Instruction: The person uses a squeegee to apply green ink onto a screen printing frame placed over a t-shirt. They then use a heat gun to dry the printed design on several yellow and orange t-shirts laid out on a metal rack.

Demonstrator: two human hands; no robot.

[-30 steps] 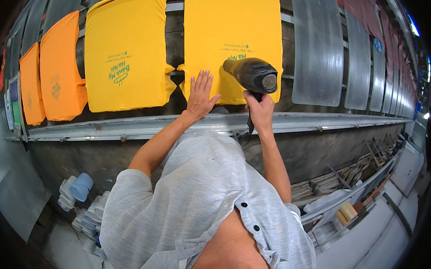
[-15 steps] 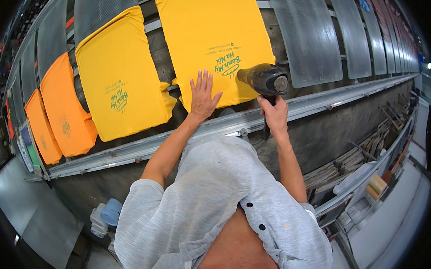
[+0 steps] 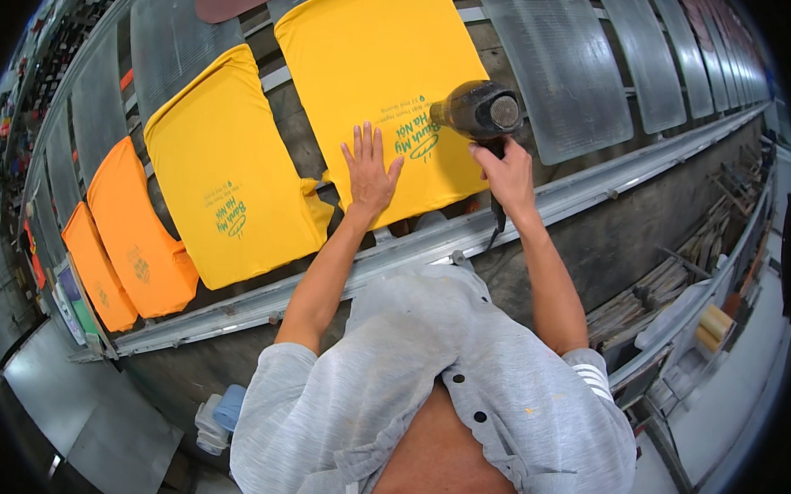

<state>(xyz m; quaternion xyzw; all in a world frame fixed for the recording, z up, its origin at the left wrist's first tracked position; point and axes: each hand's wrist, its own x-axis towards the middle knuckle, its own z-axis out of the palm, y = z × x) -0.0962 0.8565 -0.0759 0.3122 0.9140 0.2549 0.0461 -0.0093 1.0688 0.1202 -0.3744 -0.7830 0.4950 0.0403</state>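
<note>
The yellow shirt (image 3: 369, 52) at twelve o'clock already bears its green print (image 3: 413, 140), whether dry I cannot tell, with the fingers of the right hand (image 3: 507, 177) wrapped round a hair dryer (image 3: 477, 109) and the left hand (image 3: 371, 177) spread wide, gripping nothing.

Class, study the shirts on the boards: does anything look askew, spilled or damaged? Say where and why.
Slightly untidy: the left yellow shirt lies mostly smooth, but bunched cloth sticks out in creases at its near right corner. No spill or damage is visible.
</note>
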